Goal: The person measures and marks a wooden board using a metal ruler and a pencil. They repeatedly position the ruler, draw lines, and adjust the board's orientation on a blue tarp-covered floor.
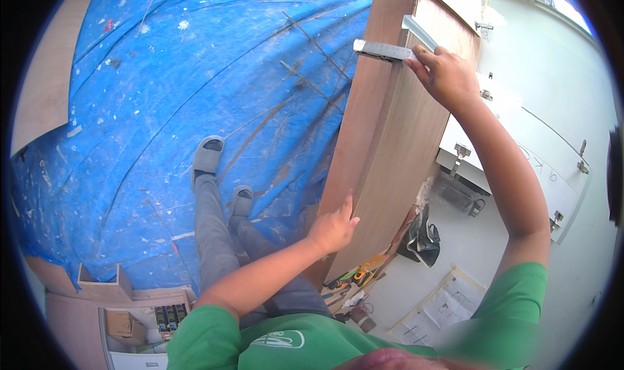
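Observation:
My right hand (450,77) is closed on a silver metal try square (382,50) at the far end of a long wooden cabinet carcass or box (383,155). One arm of the square reaches left across the wood, while the other points away from me. Near the closer end, my left hand (333,229) rests at the reddish side of the wood, index finger stretched forward and thumb apart. It holds nothing; its remaining fingers are partly hidden.
Blue plastic sheeting (149,90) with creases covers the floor at left. Beyond the wood on the right lie white door panels (539,168) with metal hinges, a dark bag (422,240) and drawing sheets (445,308). Hand tools (357,279) lie by the near end. A drawer-like box (107,282) stands lower left.

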`<state>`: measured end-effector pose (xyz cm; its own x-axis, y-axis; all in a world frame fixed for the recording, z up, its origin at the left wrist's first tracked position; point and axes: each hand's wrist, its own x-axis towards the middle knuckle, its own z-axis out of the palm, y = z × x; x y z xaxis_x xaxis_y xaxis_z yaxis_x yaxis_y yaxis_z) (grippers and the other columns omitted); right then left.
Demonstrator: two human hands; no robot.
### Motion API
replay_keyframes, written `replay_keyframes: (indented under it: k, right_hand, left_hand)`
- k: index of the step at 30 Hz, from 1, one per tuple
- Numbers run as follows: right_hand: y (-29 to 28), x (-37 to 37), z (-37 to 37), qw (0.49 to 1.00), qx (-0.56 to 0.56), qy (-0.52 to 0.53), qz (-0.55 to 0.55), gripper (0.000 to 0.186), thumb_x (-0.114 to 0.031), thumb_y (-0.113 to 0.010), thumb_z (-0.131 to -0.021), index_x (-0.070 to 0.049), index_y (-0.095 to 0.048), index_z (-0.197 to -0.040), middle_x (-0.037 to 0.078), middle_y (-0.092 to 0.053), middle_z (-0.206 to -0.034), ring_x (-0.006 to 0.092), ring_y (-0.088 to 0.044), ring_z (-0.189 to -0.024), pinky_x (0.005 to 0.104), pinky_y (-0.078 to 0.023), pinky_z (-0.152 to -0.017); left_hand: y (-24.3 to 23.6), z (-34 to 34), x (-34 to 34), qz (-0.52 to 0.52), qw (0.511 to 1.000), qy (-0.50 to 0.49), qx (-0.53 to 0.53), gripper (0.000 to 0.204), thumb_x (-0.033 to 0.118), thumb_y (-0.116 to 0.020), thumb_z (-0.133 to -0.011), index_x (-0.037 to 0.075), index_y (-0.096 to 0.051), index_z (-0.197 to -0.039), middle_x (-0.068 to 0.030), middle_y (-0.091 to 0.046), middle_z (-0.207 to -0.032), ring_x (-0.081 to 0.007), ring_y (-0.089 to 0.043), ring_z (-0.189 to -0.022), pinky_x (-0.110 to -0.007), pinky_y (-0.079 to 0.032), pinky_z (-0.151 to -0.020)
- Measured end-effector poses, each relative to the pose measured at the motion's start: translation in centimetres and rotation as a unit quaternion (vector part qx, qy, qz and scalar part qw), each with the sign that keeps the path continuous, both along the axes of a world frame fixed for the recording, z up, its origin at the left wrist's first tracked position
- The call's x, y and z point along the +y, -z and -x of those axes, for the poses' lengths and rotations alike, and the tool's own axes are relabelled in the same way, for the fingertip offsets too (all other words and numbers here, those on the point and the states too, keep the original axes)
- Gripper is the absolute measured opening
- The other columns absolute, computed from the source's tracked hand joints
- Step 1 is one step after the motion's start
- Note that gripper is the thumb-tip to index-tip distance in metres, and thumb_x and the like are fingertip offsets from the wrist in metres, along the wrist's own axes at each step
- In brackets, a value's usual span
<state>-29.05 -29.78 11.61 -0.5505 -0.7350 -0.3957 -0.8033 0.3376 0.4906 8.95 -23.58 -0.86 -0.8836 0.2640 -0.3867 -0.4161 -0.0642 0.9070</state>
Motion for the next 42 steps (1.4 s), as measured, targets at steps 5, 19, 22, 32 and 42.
replay_keyframes:
  k: [5,19,22,32,42]
  right_hand:
    - [-0.2,-2.3,2.1,0.998,0.038,0.039,-0.03,0.041,-0.049,-0.057,-0.104,-0.018,-0.072,-0.126,0.014,-0.067,-0.083,0.0324,-0.07,-0.076,0.0452,-0.056,-0.069]
    - [0.3,1.0,2.4,0.96,-0.097,0.119,0.233,0.045,-0.052,-0.051,-0.107,-0.015,-0.071,-0.122,0.015,-0.07,-0.091,0.0322,-0.069,-0.086,0.0414,-0.054,-0.079]
    - [0.9,4.5,0.5,0.897,-0.115,0.279,0.323,0.05,-0.055,-0.046,-0.108,-0.013,-0.069,-0.122,0.017,-0.069,-0.092,0.0334,-0.067,-0.089,0.0411,-0.052,-0.084]
    - [10.4,20.3,-8.7,0.836,0.025,0.299,0.459,0.045,-0.045,-0.046,-0.11,-0.002,-0.057,-0.121,0.015,-0.063,-0.11,0.0367,-0.06,-0.105,0.0472,-0.047,-0.092]
    - [10.6,19.3,-9.2,0.819,0.071,0.285,0.493,0.046,-0.05,-0.051,-0.106,-0.007,-0.061,-0.118,0.012,-0.062,-0.098,0.0338,-0.06,-0.092,0.0464,-0.047,-0.083]
  left_hand:
    - [-0.5,0.4,-0.7,-0.02,0.999,0.032,-0.016,0.076,0.032,-0.048,-0.105,-0.001,-0.01,-0.162,-0.0313,-0.068,-0.118,-0.0492,-0.069,-0.09,-0.058,-0.055,-0.082]
    - [-0.4,0.3,-0.8,0.081,0.992,-0.041,0.083,0.074,0.029,-0.053,-0.102,0.002,-0.021,-0.163,-0.0254,-0.05,-0.151,-0.0399,-0.054,-0.132,-0.051,-0.044,-0.109]
    - [0.4,1.8,-0.8,0.311,0.895,-0.095,0.307,0.069,0.03,-0.057,-0.099,0.004,-0.035,-0.16,-0.0169,-0.038,-0.163,-0.0308,-0.031,-0.154,-0.05,-0.022,-0.126]
    - [1.9,23.9,-11.8,0.515,0.767,-0.097,0.37,0.06,0.044,-0.045,-0.104,0.013,-0.046,-0.156,-0.005,-0.038,-0.166,-0.0258,-0.027,-0.157,-0.053,-0.008,-0.129]
    - [2.9,31.8,-15.4,0.529,0.742,-0.159,0.381,0.066,0.047,-0.043,-0.104,0.01,-0.039,-0.16,-0.01,-0.033,-0.168,-0.0316,-0.027,-0.156,-0.055,-0.011,-0.128]
